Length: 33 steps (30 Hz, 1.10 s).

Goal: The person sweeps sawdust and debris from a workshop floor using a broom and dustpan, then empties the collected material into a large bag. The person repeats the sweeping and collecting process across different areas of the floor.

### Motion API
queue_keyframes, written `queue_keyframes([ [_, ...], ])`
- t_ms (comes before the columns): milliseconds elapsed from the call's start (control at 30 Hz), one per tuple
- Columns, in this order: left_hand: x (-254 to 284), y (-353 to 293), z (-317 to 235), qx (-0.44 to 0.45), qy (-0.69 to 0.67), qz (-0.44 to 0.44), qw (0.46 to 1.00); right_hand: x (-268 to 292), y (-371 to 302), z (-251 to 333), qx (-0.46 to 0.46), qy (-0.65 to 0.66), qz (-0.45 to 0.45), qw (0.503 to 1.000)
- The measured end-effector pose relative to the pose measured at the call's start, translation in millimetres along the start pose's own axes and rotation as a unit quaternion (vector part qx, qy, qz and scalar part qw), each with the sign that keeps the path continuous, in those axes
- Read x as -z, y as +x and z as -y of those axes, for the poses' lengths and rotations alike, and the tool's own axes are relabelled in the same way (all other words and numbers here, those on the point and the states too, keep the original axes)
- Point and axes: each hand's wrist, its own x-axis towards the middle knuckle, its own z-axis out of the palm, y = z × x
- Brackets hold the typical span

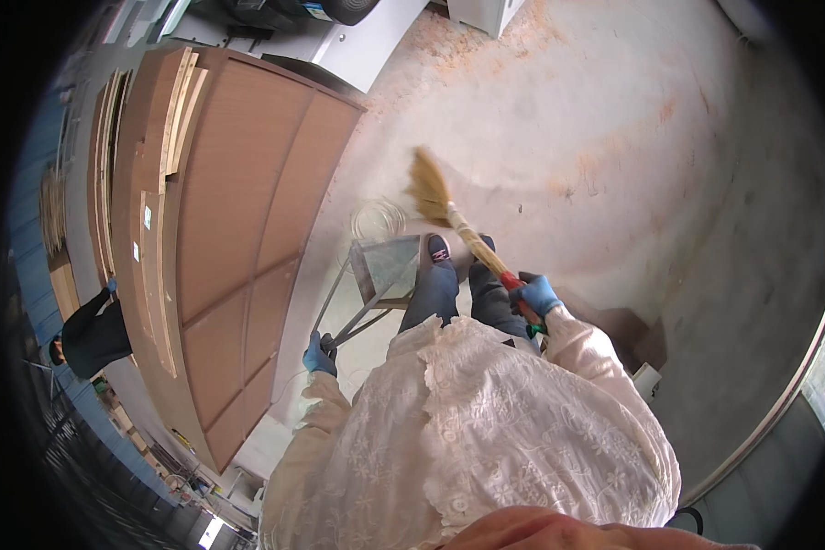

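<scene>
My right hand, in a blue glove, is wrapped round the red end of a straw broom. The broom's yellowish bristles, slightly blurred, reach forward and left over the floor in front of my shoes. Lower left, my gloved left hand grips the long thin handle of what looks like a metal dustpan. Its wide pan rests beside my left shoe, left of the bristles and nearer to me. Whether anything lies in the pan is hard to make out.
A large brown panelled cabinet with wooden strips on it stands at left; beyond it is another person. Coiled pale cable lies near the dustpan. Brown boxes sit at right by the grey wall. Orange-brown dust marks the pale floor.
</scene>
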Motion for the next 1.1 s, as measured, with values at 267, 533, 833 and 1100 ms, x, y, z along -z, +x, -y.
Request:
queue_keyframes([
  [267,-20,32,-4,0.019,0.002,0.041,0.999,-5,-61,72,-0.022,0.03,0.057,0.998],
  [533,-38,27,-29,0.032,0.012,0.026,0.999,-44,86,142,0.051,-0.053,0.165,0.984],
  [833,-65,-1,-33,0.031,-0.027,0.02,0.999,-39,217,250,-0.054,-0.292,-0.014,0.955],
  [1100,-135,-29,-51,0.065,-0.017,-0.001,0.998,59,121,212,0.056,-0.202,-0.045,0.977],
])
